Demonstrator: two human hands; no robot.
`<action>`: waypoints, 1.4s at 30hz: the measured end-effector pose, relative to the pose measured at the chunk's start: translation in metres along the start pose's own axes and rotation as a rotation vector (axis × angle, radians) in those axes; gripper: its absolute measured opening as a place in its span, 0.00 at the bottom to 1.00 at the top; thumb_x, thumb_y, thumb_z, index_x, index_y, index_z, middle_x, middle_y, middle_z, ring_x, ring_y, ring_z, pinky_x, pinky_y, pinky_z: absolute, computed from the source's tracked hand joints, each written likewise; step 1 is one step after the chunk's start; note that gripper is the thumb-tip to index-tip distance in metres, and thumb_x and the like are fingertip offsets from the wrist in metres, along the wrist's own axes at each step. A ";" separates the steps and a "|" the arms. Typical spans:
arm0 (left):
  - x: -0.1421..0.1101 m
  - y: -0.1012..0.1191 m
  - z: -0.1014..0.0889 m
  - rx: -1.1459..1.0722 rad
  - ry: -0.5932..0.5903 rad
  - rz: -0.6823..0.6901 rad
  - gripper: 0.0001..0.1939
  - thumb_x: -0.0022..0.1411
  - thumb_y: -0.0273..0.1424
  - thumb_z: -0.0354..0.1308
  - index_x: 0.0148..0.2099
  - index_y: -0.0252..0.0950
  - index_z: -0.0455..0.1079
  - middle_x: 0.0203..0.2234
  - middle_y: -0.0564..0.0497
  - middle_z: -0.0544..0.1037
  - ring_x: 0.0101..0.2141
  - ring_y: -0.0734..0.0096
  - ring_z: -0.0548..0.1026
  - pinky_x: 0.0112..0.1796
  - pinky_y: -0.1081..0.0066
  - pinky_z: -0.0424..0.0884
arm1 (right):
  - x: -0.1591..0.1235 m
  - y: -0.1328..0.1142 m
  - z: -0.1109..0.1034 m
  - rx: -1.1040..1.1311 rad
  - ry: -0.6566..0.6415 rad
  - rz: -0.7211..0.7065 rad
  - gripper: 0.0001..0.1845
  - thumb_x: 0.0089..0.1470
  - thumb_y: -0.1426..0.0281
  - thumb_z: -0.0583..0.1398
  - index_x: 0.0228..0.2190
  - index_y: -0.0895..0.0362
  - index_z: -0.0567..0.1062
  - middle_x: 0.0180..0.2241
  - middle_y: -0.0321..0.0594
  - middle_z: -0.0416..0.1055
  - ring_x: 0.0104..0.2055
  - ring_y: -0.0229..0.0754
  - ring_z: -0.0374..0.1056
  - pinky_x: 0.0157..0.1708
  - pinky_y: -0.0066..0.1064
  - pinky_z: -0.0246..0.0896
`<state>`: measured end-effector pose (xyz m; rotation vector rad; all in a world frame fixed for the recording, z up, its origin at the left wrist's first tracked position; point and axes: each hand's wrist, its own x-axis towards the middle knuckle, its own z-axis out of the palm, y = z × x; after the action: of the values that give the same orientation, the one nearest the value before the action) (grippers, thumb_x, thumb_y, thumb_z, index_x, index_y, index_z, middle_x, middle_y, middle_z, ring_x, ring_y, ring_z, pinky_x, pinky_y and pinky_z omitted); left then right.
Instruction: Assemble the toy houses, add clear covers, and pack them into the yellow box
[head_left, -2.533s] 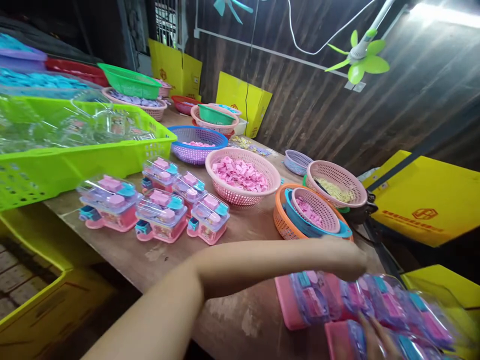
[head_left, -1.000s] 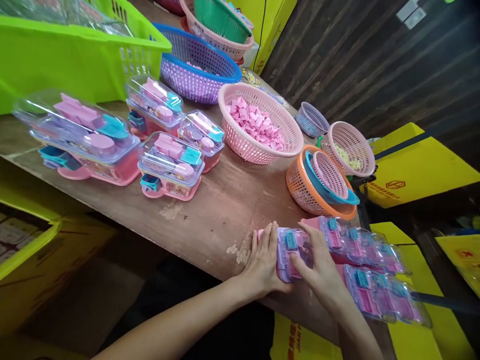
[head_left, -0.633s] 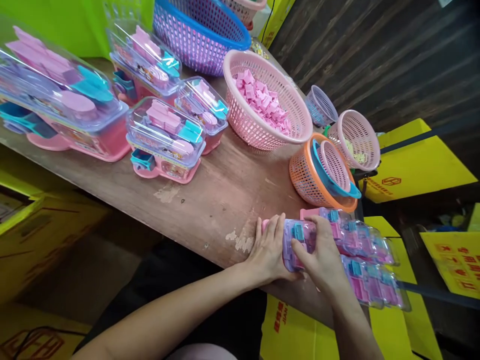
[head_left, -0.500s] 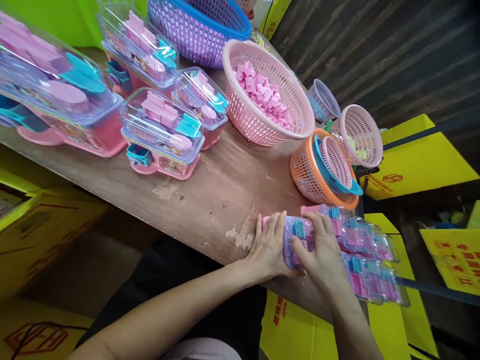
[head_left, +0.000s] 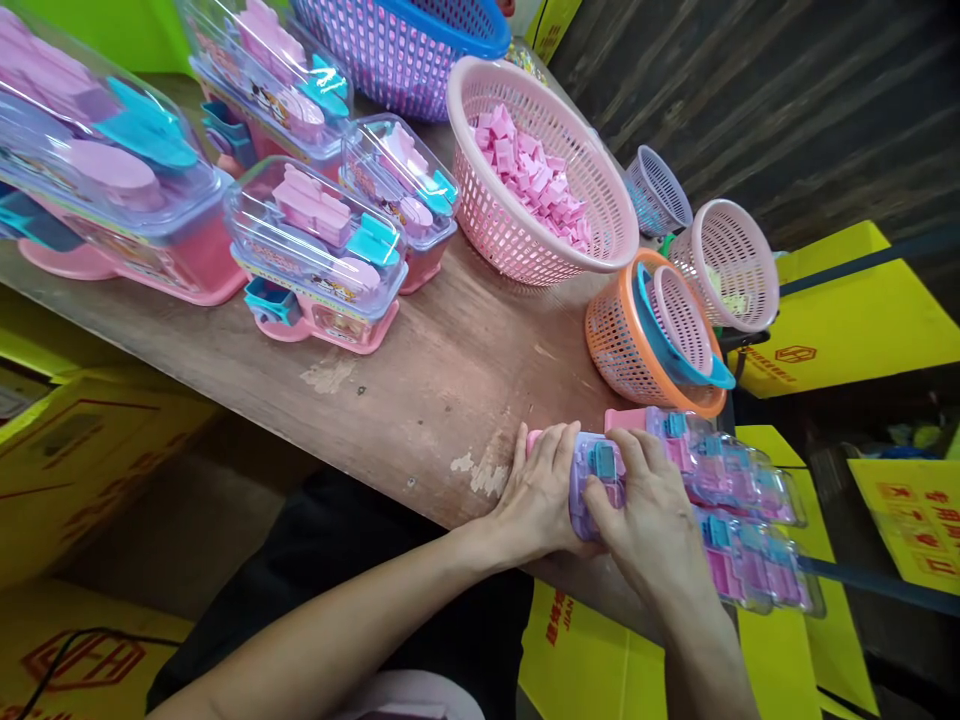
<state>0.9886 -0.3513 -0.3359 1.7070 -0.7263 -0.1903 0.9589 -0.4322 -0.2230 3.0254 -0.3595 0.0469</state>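
Observation:
A row of pink and purple toy packs under clear plastic covers [head_left: 739, 500] lies at the near right edge of the wooden table [head_left: 420, 380]. My left hand [head_left: 541, 492] wraps round the left end of the nearest pack [head_left: 596, 470]. My right hand [head_left: 651, 518] presses on top of the same pack, fingers curled over its teal piece. Both hands touch each other at that pack.
Several finished toy packs in clear lids [head_left: 319, 255] stand at the left. A pink basket of pink pieces [head_left: 540, 180], a purple-blue basket [head_left: 420, 45], nested orange, blue and pink baskets [head_left: 656, 335] and two small baskets [head_left: 724, 262] sit behind. Yellow cartons [head_left: 847, 310] lie around.
My left arm, stretched across the packs at first, drew back. Both hands closed on the end pack and now grip it a little tighter. The view has tilted down and leftward.

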 end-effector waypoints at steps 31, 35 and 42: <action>-0.002 -0.006 0.004 -0.023 0.012 0.020 0.61 0.34 0.44 0.65 0.65 0.34 0.37 0.59 0.37 0.57 0.59 0.47 0.54 0.60 0.44 0.39 | 0.011 -0.023 -0.006 -0.367 -0.018 -0.069 0.22 0.48 0.68 0.54 0.47 0.52 0.67 0.48 0.43 0.66 0.35 0.48 0.60 0.32 0.40 0.60; -0.004 0.000 -0.006 -0.030 -0.075 0.001 0.67 0.31 0.44 0.68 0.66 0.31 0.31 0.60 0.32 0.52 0.61 0.42 0.49 0.58 0.39 0.42 | 0.003 -0.010 0.001 -0.173 0.011 -0.069 0.24 0.51 0.66 0.54 0.51 0.53 0.63 0.53 0.44 0.61 0.44 0.50 0.62 0.43 0.43 0.62; 0.008 0.020 -0.198 0.487 0.126 0.150 0.40 0.54 0.24 0.52 0.66 0.43 0.39 0.64 0.45 0.44 0.63 0.56 0.44 0.60 0.53 0.50 | 0.026 0.031 0.037 0.070 0.250 -0.066 0.24 0.55 0.60 0.52 0.52 0.55 0.63 0.52 0.48 0.61 0.51 0.51 0.61 0.49 0.45 0.60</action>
<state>1.0853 -0.1948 -0.2607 2.0896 -0.8487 0.2149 0.9773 -0.4721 -0.2556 3.0463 -0.2400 0.4363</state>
